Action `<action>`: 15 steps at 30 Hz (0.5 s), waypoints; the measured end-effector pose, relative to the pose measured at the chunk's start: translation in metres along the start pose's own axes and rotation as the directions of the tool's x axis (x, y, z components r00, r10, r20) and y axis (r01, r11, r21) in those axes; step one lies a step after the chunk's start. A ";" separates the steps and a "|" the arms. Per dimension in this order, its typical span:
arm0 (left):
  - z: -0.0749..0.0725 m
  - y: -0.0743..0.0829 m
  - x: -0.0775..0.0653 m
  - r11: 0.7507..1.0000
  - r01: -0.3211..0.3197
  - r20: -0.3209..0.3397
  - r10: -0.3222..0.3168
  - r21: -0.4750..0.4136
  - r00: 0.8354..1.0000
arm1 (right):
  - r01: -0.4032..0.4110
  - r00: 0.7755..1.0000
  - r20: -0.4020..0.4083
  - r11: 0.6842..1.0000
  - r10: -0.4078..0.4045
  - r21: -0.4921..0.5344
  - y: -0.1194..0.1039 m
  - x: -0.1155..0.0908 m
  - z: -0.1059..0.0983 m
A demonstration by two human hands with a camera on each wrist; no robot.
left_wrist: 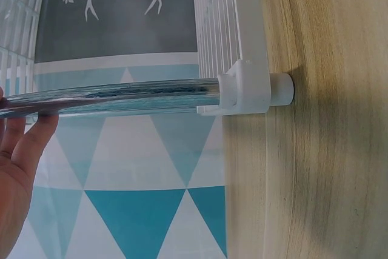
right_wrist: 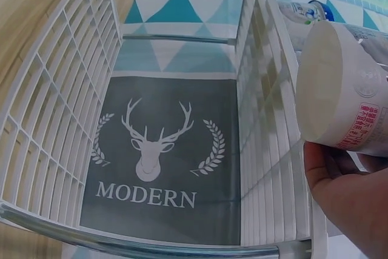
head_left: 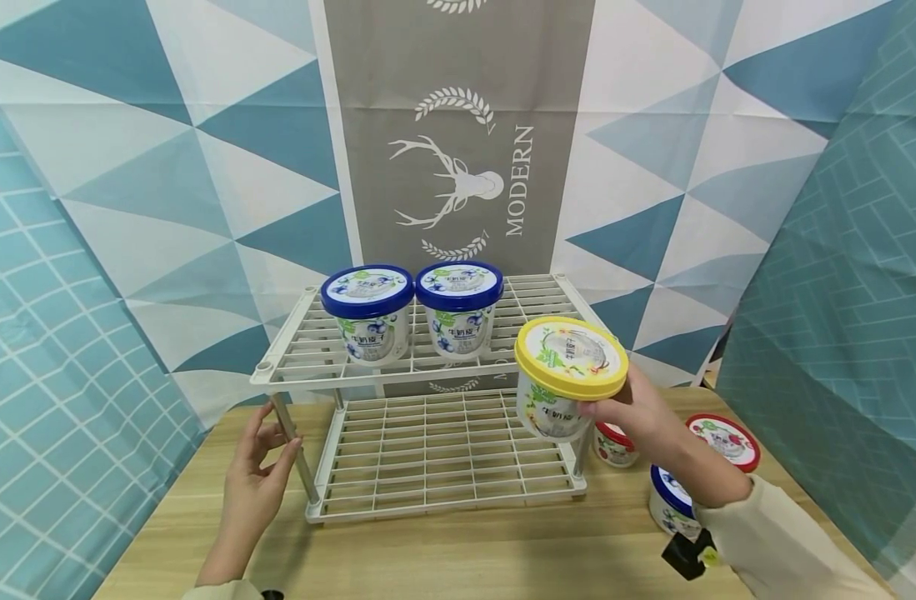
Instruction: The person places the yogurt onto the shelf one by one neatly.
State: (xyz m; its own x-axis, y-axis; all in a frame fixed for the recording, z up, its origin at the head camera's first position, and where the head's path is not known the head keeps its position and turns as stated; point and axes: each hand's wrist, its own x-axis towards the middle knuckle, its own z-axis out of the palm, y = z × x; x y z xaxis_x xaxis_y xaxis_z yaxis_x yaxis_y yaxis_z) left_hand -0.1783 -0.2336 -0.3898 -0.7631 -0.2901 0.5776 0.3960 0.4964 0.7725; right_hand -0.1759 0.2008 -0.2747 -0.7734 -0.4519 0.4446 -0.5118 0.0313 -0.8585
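Note:
My right hand (head_left: pixel 641 421) holds a paper tub with a yellow lid (head_left: pixel 570 360), tilted, at the front right of the two-tier rack's upper shelf (head_left: pixel 307 385). Seen from the right wrist, the tub's white base (right_wrist: pixel 320 83) is beside that shelf, with the thumb and fingers (right_wrist: pixel 330 165) against its side. Two blue-lidded tubs (head_left: pixel 367 304) stand side by side on the upper shelf, left and middle. Low on the left, my left hand (head_left: pixel 255 471) pinches the rack's front left metal post (head_left: pixel 306 477) between thumb and fingers; the left wrist view shows fingertips at the post (left_wrist: pixel 151 94).
The rack's lower shelf (head_left: pixel 446 502) is a white grid close over the wooden table (head_left: pixel 458 558). Right of the rack, two red-lidded tubs (head_left: pixel 615 450) and a blue-lidded tub (head_left: pixel 671 500) stand on the table, partly behind my right arm. A patterned cloth (head_left: pixel 458 50) hangs behind.

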 end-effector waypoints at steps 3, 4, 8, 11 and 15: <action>0.000 -0.002 0.000 1.000 -0.004 0.001 0.004 -0.004 1.000 | 0.002 1.000 -0.007 1.000 -0.002 0.002 -0.001 0.002 -0.001; 0.000 -0.004 0.000 1.000 -0.006 0.001 0.006 -0.005 1.000 | -0.005 1.000 -0.013 1.000 0.005 -0.007 -0.001 0.002 -0.002; 0.000 -0.012 0.001 1.000 -0.023 0.005 0.023 -0.002 1.000 | -0.037 0.999 -0.026 0.999 0.036 -0.034 -0.003 0.004 -0.004; 0.000 -0.014 0.002 0.999 -0.033 0.005 0.033 -0.012 0.999 | -0.037 0.999 -0.038 0.999 0.036 -0.039 -0.005 0.007 -0.005; 0.001 -0.010 0.001 1.000 -0.025 -0.003 0.025 -0.010 1.000 | -0.024 0.998 -0.057 0.998 0.021 -0.054 -0.006 0.010 -0.005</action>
State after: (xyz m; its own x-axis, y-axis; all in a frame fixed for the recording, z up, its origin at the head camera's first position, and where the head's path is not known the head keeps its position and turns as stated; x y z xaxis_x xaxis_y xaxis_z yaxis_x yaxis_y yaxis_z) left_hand -0.1837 -0.2384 -0.3970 -0.7513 -0.2801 0.5976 0.4199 0.4957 0.7602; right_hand -0.1821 0.2009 -0.2637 -0.8042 -0.3992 0.4404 -0.5123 0.0898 -0.8541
